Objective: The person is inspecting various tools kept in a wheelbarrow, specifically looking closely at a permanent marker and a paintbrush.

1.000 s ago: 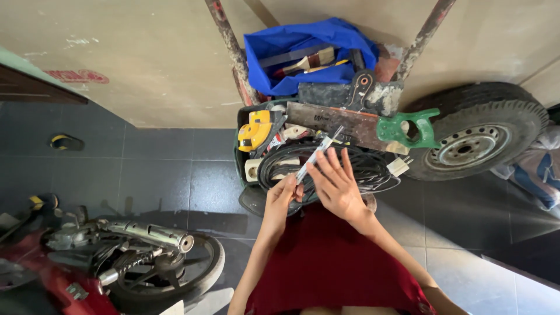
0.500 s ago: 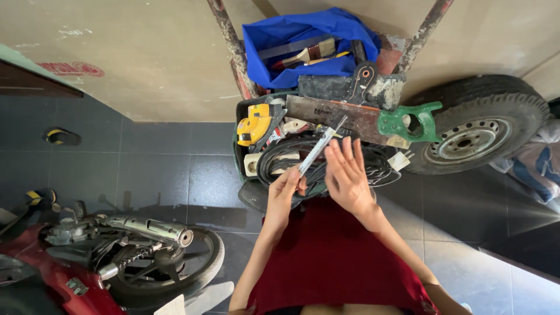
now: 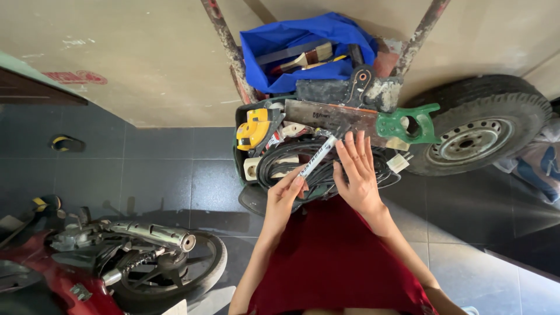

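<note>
In the head view, the left hand (image 3: 287, 195) pinches the lower end of a slim white marker-like stick with dark print (image 3: 317, 156), thumb and fingertips closed around it, so that it slants up and to the right. The right hand (image 3: 357, 174) stands just beside the stick with its fingers stretched out and spread wide, holding nothing; whether its thumb touches the stick is hard to tell from here. Both hands hover above a coil of black cable (image 3: 319, 169) that lies in a dark green tool crate (image 3: 240, 153). In the same crate sit a yellow and grey power tool (image 3: 253, 129) at the left end and a cream plastic socket block (image 3: 252, 168) just below it. Across the crate's far side lies a hand saw with a rusty steel blade and a green plastic handle (image 3: 373, 121). Behind it, a blue cloth bag (image 3: 303, 41) holds brushes, between two rusty metal bars (image 3: 224, 44). A black rubber tyre on a grey steel rim (image 3: 475, 137) lies to the right of the crate. At lower left stands a red motorbike with a chrome exhaust pipe (image 3: 149, 234) on the dark tiled floor (image 3: 157, 175).
</note>
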